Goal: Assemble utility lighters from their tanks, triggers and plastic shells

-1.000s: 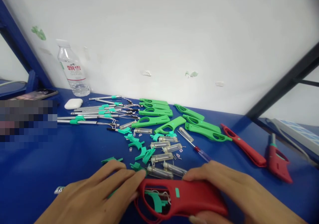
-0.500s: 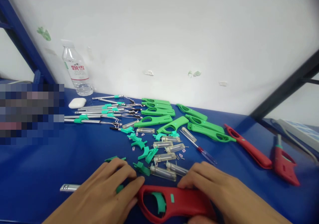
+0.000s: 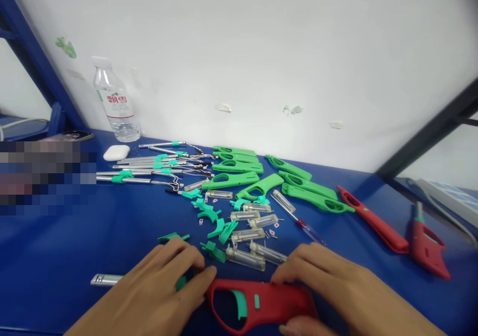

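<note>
A red gas lighter with a green trigger lies on its side at the front of the table. My left hand is closed around its nozzle end, and a metal tube sticks out to the left beyond that hand. Fingers and thumb of my right hand grip the handle end. Just behind the lighter lie clear fuel tanks and loose green triggers. The part of the lighter under each hand is hidden.
Several metal tubes with wires lie at back left, near a water bottle and a white case. Green casings line the wall. A screwdriver, a red casing and another red lighter are on the right.
My right hand has shifted slightly along the handle, and its thumb shows more in front. The lighter has tilted a little; my left hand keeps its place.
</note>
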Demonstrator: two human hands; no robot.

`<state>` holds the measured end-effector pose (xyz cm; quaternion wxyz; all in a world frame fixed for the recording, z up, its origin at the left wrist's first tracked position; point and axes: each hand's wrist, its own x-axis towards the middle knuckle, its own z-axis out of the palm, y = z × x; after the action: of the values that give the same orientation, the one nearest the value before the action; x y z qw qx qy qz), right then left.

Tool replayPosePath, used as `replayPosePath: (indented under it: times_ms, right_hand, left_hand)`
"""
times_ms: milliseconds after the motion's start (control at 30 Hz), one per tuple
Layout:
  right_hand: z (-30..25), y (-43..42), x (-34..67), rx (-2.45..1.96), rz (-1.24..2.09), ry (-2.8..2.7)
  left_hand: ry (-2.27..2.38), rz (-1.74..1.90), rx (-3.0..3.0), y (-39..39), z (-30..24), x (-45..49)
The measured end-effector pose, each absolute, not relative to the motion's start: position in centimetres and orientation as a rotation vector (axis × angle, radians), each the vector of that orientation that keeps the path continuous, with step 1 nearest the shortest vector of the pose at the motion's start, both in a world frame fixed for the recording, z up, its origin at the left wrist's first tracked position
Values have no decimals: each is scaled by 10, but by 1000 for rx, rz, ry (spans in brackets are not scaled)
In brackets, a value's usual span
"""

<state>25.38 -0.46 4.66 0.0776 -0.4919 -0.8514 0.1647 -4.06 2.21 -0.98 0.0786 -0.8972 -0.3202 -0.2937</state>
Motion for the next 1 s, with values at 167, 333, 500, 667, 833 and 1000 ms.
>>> replayPosePath:
  times_ms: [167, 333, 500, 667, 833, 1000]
  right_hand:
    - [44, -7, 254, -1500, 515, -2548]
    - [42, -9, 254, -1495, 563, -2487]
    - [43, -7, 252, -1509, 603, -2435]
    - [42, -9, 252, -1540, 566, -2435]
    - [40, -9, 248, -1580, 497, -2480]
    - [37, -5, 248, -1391, 550, -2621]
  left_hand:
    - [-1011, -873, -2728, 23, -10, -41]
    - [-1052, -941, -2787, 20, -8, -40]
    - [-1106, -1005, -2843, 17, -10, -37]
    - [-1106, -957, -2779, 18, -18, -34]
    - [-1071, -807, -2744, 15, -21, -38]
    - [-1022, -866, -2663, 13, -5, -38]
